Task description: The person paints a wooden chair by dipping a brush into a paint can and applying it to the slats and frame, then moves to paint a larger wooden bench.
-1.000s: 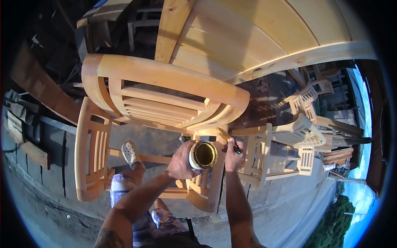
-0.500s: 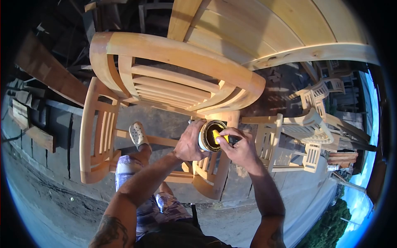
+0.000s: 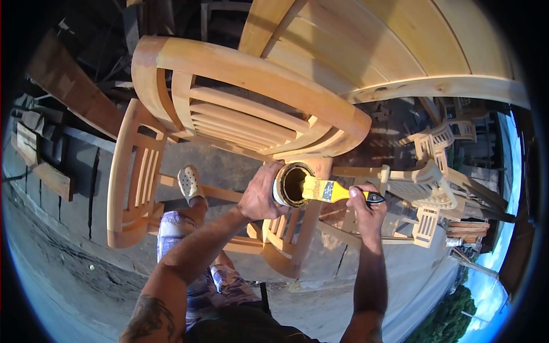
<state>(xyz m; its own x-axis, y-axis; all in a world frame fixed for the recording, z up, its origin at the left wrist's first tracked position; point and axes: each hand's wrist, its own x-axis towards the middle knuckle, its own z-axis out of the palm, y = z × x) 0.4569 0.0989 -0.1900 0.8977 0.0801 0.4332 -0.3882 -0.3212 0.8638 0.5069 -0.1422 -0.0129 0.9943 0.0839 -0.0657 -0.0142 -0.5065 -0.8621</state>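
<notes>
1. The left hand (image 3: 263,191) is curled around the side of an open, round can with a pale outer wall and a brown-stained rim (image 3: 293,184). The fingers are partly closed on it, and the can's mouth faces the camera.
2. The right hand (image 3: 367,208) is closed on the handle of a flat paintbrush with pale yellow bristles and a yellow handle with a black end (image 3: 343,193). The thumb lies along the handle, near the black end.
3. The brush points left, its bristles at the right side of the can's rim; whether they touch it, I cannot tell.
4. The can is held in front of the near armrest of a light wooden slatted bench with a broad, curved top rail (image 3: 246,70). Whether can and armrest touch is unclear.
5. Beyond the bench's back is a large panel of pale wooden boards (image 3: 366,46).
6. To the right, apart from the bench, stands a pale wooden slatted chair (image 3: 420,186), with more such furniture behind it.
7. A light clog with holes (image 3: 190,182) is on the person's foot, above the grey ground (image 3: 220,163).
</notes>
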